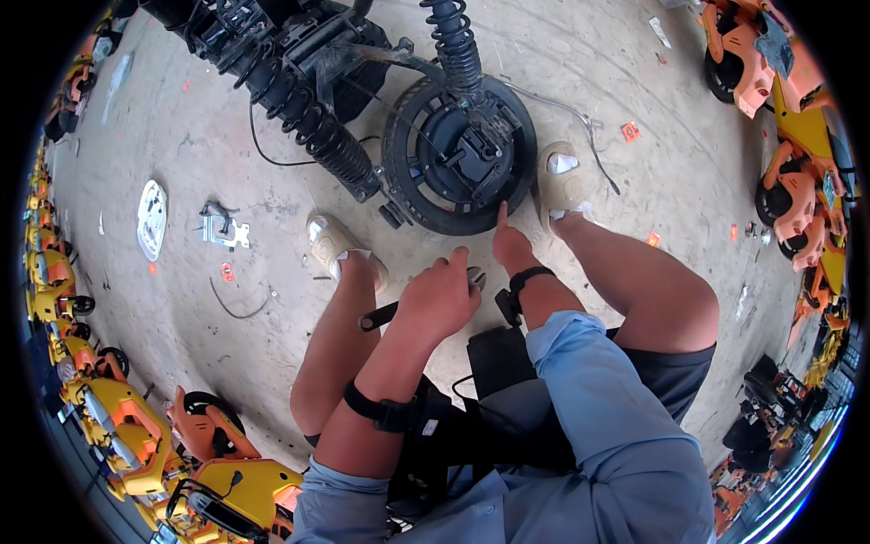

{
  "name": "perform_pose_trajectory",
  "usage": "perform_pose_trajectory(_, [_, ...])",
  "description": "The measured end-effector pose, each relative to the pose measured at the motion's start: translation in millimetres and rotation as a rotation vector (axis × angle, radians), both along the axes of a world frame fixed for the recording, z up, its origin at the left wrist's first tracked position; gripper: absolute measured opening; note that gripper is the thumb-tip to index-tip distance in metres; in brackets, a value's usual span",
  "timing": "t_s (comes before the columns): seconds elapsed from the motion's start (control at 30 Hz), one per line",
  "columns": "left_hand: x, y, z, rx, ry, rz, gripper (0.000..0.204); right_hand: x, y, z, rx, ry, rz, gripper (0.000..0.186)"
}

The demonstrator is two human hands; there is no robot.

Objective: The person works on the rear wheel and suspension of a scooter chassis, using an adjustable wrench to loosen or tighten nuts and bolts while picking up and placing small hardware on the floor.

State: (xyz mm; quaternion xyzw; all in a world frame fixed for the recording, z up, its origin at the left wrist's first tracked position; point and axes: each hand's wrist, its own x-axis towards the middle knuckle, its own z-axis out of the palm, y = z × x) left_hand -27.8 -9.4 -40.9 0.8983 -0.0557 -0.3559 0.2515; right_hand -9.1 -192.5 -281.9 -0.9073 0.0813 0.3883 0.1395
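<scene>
- I can make out no words, numbers or brands anywhere around the black wheel [459, 168]
- To the right of the wheel I see an orange slip [631, 131] on the floor, its dark marks too small for me to read
- Left of the wheel and nearer to me, a small orange-and-white scrap [227, 271] may bear print, likewise unreadable
- On my side of the wheel, a small white label [430, 426] sits on dark material by my lap, its face illegible
</scene>
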Motion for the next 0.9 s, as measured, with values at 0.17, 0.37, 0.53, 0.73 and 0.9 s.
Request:
perform_pose_trajectory(0.17, [1, 1, -1, 0.009, 0.031, 0.003, 0.045, 11, 13, 20, -0.022, 0.052, -0.123, 0.105])
perform_pose_trajectory(0.37, [12, 5, 4, 0.032, 0.094, -0.014, 0.050, 15, 8, 12, 0.005, 0.039, -0.142, 0.105])
perform_pose_trajectory(0.53, [23, 8, 10, 0.009, 0.065, 0.029, 0.054, 12, 6, -2, 0.035, 0.091, -0.165, 0.105])
perform_pose_trajectory(0.73, [27, 14, 10, 0.006, 0.044, 0.025, 0.054, 0, 14, 9, 0.068, 0.011, -0.291, 0.090])
perform_pose_trajectory(0.9, [33, 10, 15, -0.010, 0.044, -0.004, 0.050, 6, 8, -19, 0.128, -0.282, -0.636, 0.047])
